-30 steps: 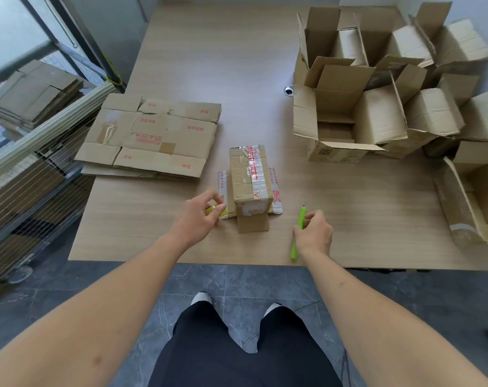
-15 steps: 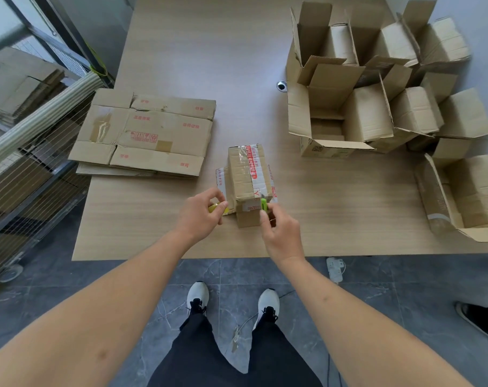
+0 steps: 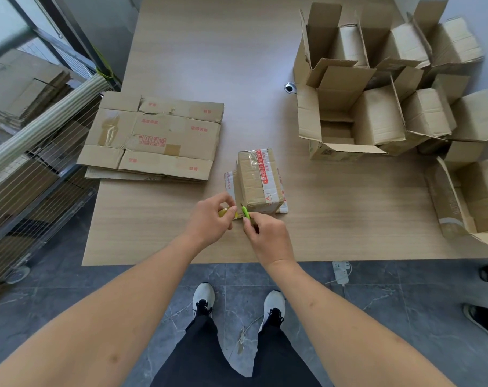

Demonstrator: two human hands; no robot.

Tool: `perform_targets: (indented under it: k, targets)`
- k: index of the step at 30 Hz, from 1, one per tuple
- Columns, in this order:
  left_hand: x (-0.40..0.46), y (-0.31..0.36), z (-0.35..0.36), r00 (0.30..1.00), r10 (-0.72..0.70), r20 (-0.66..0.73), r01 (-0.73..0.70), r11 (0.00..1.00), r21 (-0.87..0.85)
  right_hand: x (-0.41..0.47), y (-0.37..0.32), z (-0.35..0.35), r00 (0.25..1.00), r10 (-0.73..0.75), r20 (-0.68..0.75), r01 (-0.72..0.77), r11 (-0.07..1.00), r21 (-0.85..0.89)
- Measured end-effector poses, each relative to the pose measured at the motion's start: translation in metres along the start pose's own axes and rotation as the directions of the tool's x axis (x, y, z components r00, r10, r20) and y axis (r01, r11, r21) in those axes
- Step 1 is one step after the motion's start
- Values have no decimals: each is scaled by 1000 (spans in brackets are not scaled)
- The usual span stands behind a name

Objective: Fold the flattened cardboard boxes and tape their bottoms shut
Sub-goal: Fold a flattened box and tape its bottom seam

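Note:
A small folded cardboard box (image 3: 258, 180) stands bottom-up on the wooden table (image 3: 334, 208), its top crossed by clear and red-printed tape. My left hand (image 3: 209, 219) holds a yellowish tape roll (image 3: 223, 212) just left of the box's near corner. My right hand (image 3: 265, 236) grips a green cutter (image 3: 245, 212), whose tip sits at the tape between the roll and the box. A stack of flattened boxes (image 3: 153, 138) lies to the left on the table.
Several folded open boxes (image 3: 376, 113) crowd the table's right and far right side. A wire cart (image 3: 28, 152) with more flat cardboard stands left of the table. A power strip (image 3: 340, 272) lies on the floor, and another person's shoes (image 3: 485, 308) show at right.
My right hand picked the green cutter up off the table and carried it left to the tape beside my left hand. The left hand stayed by the box's near corner.

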State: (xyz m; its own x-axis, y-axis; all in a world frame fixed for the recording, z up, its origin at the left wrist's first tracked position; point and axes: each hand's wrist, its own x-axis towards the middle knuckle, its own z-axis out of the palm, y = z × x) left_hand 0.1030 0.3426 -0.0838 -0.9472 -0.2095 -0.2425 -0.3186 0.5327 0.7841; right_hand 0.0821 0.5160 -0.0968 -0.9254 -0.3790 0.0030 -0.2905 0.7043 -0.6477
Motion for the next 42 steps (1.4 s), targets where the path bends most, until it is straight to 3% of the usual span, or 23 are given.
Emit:
perform_targets:
  k: [7,13,15,19,27,32,36,39,42]
  targets:
    - [2,-5,0,999,13,-46,-11,999,40,5,0,3,978,133,159,-97,971,-220]
    - [5,-6,-6,1000,-13,-25,14,1000,27,-7,23,-15,941,309,134,-249,906,-341]
    - [8,-6,-5,999,-26,-28,27,999,38,-5,37,-21,891,446,85,-399,858,-324]
    - [17,-10,3,999,-25,-40,27,998,55,9,63,-28,720,694,-8,-671,693,-262]
    - [21,-15,11,999,-32,-14,32,999,-32,39,91,-33,654,753,-70,-756,652,-49]
    - [18,-11,8,999,-40,-8,40,999,-36,48,75,-31,767,625,-141,-623,779,67]
    - [19,-9,2,999,-45,-2,45,999,-23,61,32,-32,905,231,-358,-239,971,21]
    - [20,-10,-1,999,-35,12,36,999,-41,63,9,-23,970,-92,-225,46,978,-204]
    - [21,-19,-4,999,-30,23,31,998,-47,59,5,-12,989,-144,-27,122,912,-393]
